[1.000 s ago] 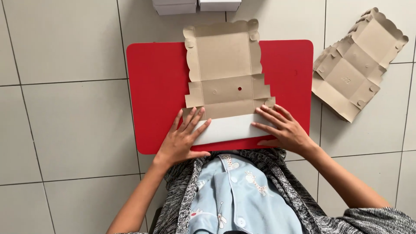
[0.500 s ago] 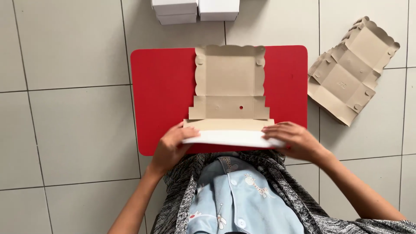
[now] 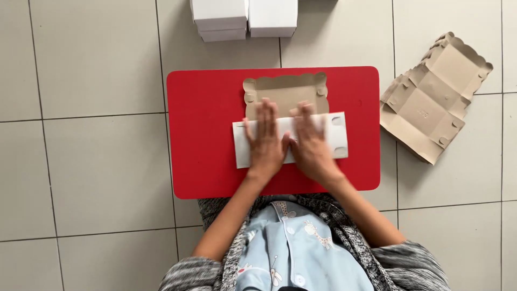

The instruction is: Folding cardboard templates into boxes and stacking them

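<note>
A small table [image 3: 204, 140] sits at the centre of the frame on a tiled floor [image 3: 86, 161]. On its right half lies a cardboard box blank [image 3: 285, 89], folded over so that one panel [image 3: 336, 134] lies across its lower part. The left hand [image 3: 266, 140] and right hand [image 3: 309, 145] lie flat side by side on that panel. At the top of the frame, beyond the table, stand folded boxes [image 3: 245, 16]. To the right of the table, on the floor, lies a stack of flat blanks [image 3: 431, 97].
</note>
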